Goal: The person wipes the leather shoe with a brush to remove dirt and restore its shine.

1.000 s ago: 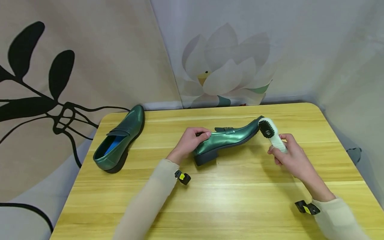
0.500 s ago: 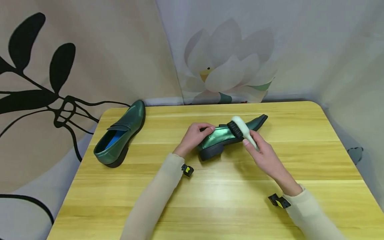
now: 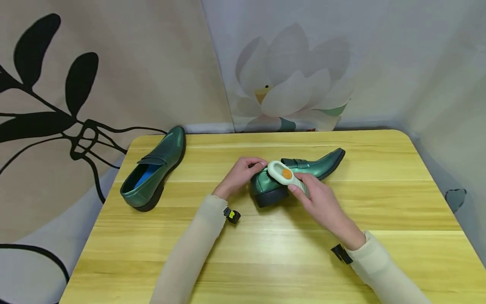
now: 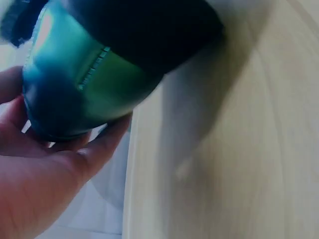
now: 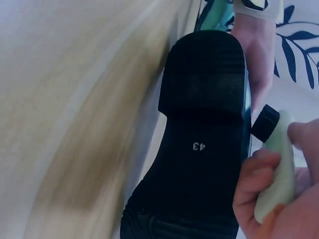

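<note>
Table (image 3: 265, 261), right fingers (image 5: 255, 179) curled round brush (image 3: 286, 175)

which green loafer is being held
The loafer at right, its heel end held by the left hand; the loafer at left, showing a blue insole, stands untouched.

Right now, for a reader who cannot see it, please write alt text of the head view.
A right hand holds a pale brush at the heel end of a green loafer, which the left hand grips. A matching loafer rests at left on the wooden table.
</note>
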Available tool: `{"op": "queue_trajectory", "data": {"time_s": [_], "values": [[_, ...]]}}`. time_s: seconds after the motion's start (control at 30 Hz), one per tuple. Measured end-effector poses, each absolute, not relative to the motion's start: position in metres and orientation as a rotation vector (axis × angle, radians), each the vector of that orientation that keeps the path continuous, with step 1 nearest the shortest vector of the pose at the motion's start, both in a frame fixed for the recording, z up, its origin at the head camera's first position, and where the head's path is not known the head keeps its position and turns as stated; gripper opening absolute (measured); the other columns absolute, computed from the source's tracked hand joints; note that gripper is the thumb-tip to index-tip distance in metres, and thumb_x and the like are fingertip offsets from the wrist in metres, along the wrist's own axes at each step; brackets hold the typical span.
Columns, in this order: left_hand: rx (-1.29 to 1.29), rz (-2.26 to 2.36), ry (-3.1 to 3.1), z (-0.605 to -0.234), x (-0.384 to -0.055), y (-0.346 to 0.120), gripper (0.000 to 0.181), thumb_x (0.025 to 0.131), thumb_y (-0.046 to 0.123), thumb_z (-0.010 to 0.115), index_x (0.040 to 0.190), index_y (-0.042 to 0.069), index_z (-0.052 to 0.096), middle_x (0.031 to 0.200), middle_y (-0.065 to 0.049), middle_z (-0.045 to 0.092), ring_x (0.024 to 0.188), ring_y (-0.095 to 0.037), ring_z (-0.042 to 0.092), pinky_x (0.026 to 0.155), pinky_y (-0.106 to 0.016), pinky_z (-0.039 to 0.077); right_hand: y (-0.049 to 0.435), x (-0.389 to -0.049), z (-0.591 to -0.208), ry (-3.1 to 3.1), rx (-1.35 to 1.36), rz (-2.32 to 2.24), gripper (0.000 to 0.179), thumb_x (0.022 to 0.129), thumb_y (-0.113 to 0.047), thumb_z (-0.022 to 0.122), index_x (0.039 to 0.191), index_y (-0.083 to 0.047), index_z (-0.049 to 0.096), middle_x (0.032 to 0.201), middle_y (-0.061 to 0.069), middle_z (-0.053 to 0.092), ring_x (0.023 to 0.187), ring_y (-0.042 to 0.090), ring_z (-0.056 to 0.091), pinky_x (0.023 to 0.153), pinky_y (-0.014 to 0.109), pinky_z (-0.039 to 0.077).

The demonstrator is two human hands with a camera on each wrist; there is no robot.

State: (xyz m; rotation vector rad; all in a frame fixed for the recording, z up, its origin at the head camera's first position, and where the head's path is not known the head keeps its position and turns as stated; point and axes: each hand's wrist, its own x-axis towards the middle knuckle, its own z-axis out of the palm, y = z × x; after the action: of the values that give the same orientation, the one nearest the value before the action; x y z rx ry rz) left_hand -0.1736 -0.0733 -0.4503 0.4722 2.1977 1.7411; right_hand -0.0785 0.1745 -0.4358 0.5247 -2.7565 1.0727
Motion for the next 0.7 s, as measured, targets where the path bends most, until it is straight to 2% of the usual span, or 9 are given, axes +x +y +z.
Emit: {"op": "queue_trajectory", "data": {"time_s": [0.1, 0.17, 0.27, 0.4, 0.53, 0.7], "values": [[0.549, 1.706, 2.218, -0.45, -0.171, -0.072, 0.034, 0.109, 0.021, 0.056, 0.089, -0.003, 0.07, 0.103, -0.008, 0.07, 0.096, -0.016, 0.06, 0.089, -0.028, 0.047, 0.171, -0.077, -0.436, -2.751, 0.531, 1.01, 0.041, 0.104, -0.029, 0.065, 0.133, -0.001, 0.061, 0.126, 0.016, 0.067, 0.11, 0.034, 0.066, 0.089, 0.055, 0.055], [0.575, 1.695, 2.221, -0.451, -0.17, -0.072, 0.035, 0.109, 0.021, 0.055, 0.086, -0.002, 0.068, 0.103, -0.009, 0.07, 0.096, -0.017, 0.059, 0.089, -0.029, 0.046, 0.168, -0.076, -0.436, -2.739, 0.543, 0.963, 0.039, 0.103, -0.028, 0.067, 0.132, -0.001, 0.061, 0.123, 0.015, 0.067, 0.105, 0.032, 0.066, 0.083, 0.054, 0.056], [0.551, 1.703, 2.207, -0.451, -0.17, -0.072, 0.029, 0.109, 0.018, 0.056, 0.101, -0.002, 0.075, 0.114, -0.011, 0.073, 0.106, -0.018, 0.063, 0.098, -0.032, 0.048, 0.165, -0.073, -0.437, -2.703, 0.613, 0.903, 0.038, 0.1, -0.026, 0.071, 0.129, -0.003, 0.062, 0.114, 0.012, 0.067, 0.09, 0.026, 0.065, 0.068, 0.046, 0.056], [0.522, 1.7, 2.177, -0.452, -0.171, -0.074, 0.03, 0.108, 0.018, 0.056, 0.119, -0.004, 0.074, 0.121, -0.015, 0.073, 0.115, -0.022, 0.064, 0.105, -0.037, 0.047, 0.16, -0.067, -0.44, -2.657, 0.781, 0.79, 0.039, 0.098, -0.03, 0.074, 0.127, -0.008, 0.063, 0.102, 0.005, 0.063, 0.074, 0.015, 0.055, 0.054, 0.031, 0.048], [0.489, 1.699, 2.153, -0.453, -0.172, -0.076, 0.032, 0.109, 0.021, 0.056, 0.122, -0.002, 0.074, 0.124, -0.012, 0.072, 0.119, -0.022, 0.064, 0.108, -0.038, 0.045, 0.161, -0.065, -0.442, -2.619, 0.82, 0.695, 0.04, 0.098, -0.035, 0.073, 0.127, -0.01, 0.064, 0.098, 0.003, 0.061, 0.068, 0.012, 0.051, 0.05, 0.028, 0.044], [0.442, 1.729, 2.134, -0.454, -0.171, -0.076, 0.032, 0.109, 0.022, 0.055, 0.117, -0.002, 0.075, 0.126, -0.011, 0.072, 0.122, -0.022, 0.063, 0.11, -0.038, 0.044, 0.177, -0.072, -0.442, -2.589, 0.669, 0.677, 0.043, 0.093, -0.027, 0.079, 0.127, -0.005, 0.064, 0.101, 0.009, 0.063, 0.066, 0.018, 0.053, 0.049, 0.033, 0.044]]}}
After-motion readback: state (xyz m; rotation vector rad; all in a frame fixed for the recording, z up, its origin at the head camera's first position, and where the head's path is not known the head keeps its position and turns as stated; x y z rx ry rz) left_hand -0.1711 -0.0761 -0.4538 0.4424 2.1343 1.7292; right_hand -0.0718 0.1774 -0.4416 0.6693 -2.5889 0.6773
